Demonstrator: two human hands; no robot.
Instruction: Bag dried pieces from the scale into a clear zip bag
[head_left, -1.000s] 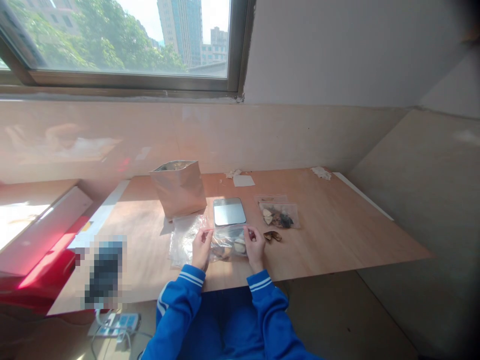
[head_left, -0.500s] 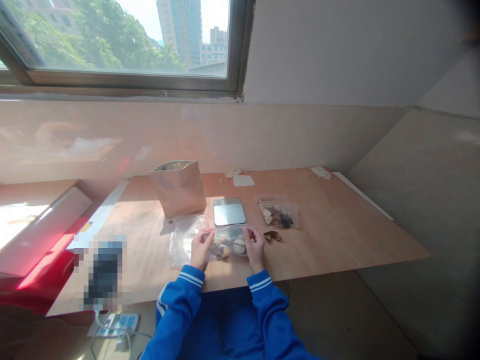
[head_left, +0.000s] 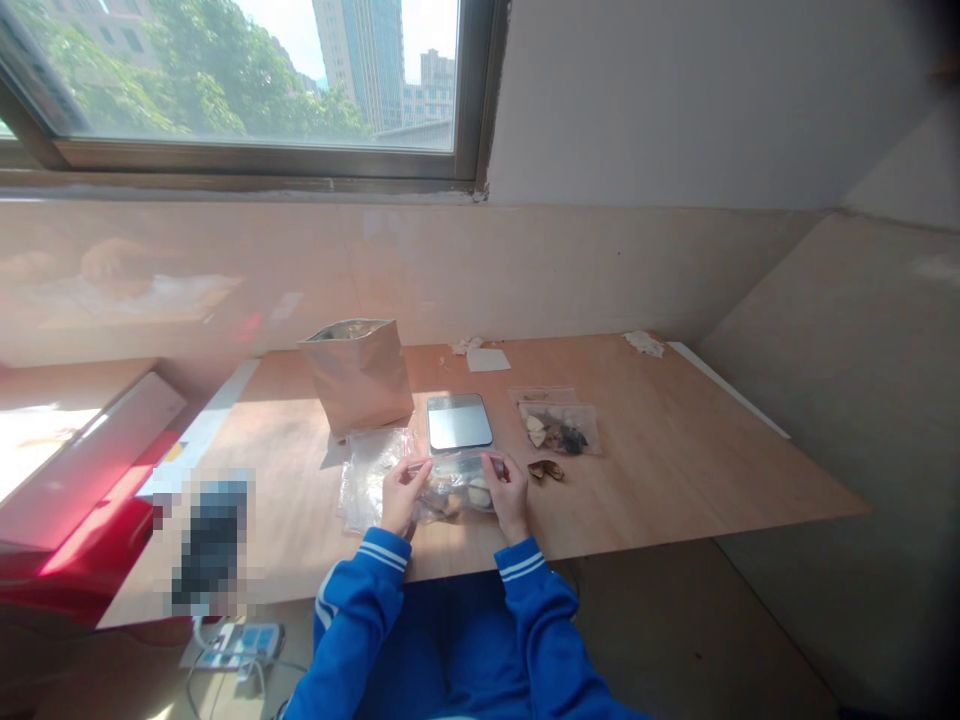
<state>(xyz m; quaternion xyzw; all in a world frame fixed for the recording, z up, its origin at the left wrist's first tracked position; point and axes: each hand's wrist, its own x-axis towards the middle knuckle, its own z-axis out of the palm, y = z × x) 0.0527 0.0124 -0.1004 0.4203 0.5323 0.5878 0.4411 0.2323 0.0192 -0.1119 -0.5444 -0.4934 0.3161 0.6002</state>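
Observation:
A small clear zip bag [head_left: 459, 485] with light and dark pieces inside is held between my two hands over the wooden table [head_left: 660, 470]. My left hand [head_left: 399, 495] pinches its top left corner and my right hand [head_left: 511, 492] pinches its top right corner. Just behind the bag lies a small silver scale [head_left: 459, 422]. A few loose brown pieces [head_left: 545, 470] lie right of my right hand. A second filled clear bag [head_left: 559, 430] rests further right. Empty clear bags [head_left: 365, 470] lie under my left hand.
A tan stand-up pouch [head_left: 358, 377] stands open behind the scale to the left. Paper scraps [head_left: 487, 359] and a crumpled tissue [head_left: 643, 344] lie near the far wall. A red object [head_left: 90, 540] and a power strip [head_left: 232, 645] are at the left.
My hands have shifted slightly along the top edge of the bag, and the bag sits a little higher. Nothing else on the table has moved.

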